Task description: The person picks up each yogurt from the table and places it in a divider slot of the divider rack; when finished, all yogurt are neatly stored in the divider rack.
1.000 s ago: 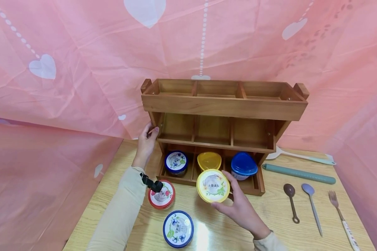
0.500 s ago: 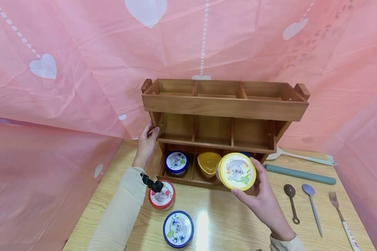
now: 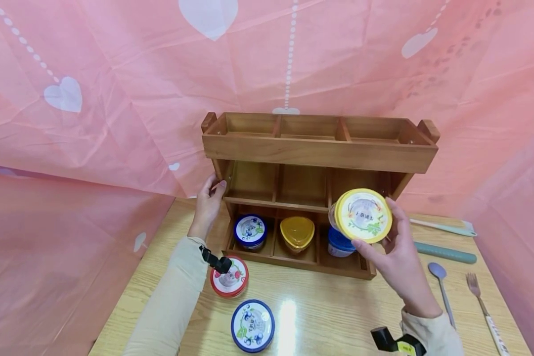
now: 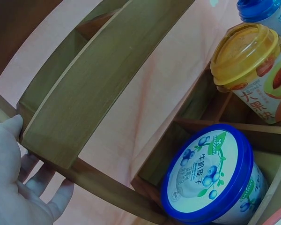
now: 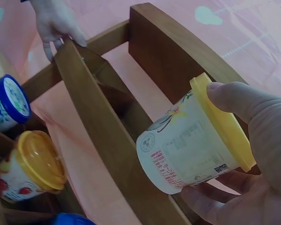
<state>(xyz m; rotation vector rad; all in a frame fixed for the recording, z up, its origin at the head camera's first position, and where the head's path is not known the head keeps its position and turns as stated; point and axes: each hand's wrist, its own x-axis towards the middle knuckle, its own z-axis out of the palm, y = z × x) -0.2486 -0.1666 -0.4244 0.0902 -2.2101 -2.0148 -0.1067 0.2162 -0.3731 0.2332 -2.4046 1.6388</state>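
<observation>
Right hand [image 3: 402, 259] gripping yellow-lidded cup [image 3: 365, 216], near right compartment [image 3: 349, 179] of middle tier [image 3: 253, 180]; left hand [image 3: 208, 202] holding side of rack [image 3: 318, 154]. Likely placing step; next, we judge, clear cup over front lip [image 3: 293, 203].

Wooden table [image 3: 325, 316] bearing rack [image 3: 318, 153], two tubs [image 3: 252, 326], spoon [image 3: 437, 270], fork [image 3: 491, 324]
</observation>
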